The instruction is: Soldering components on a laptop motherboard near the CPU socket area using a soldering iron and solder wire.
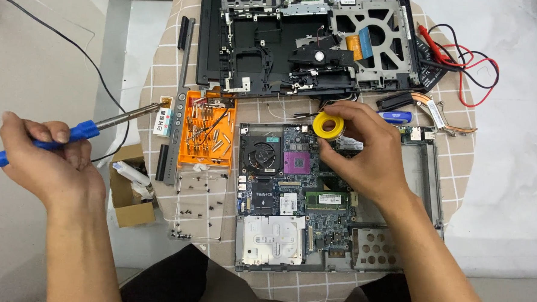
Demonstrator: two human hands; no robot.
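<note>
Pinching a yellow solder spool (328, 124) in right hand (365, 155) fingers, left hand (51, 159) fingers wrapped around blue-handled soldering iron (76, 133)

Upper centre: black laptop shell (267, 42)
Upper right: red and black probe leads (465, 63)
Centre left: orange screw tray (206, 133)
Lower left: cardboard box (128, 193)

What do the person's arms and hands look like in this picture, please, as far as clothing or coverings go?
Both forearms are bare to the frame's edge, with no sleeves in view. The left hand and right hand wear no gloves, and no rings, watch or wristband can be seen.
</note>
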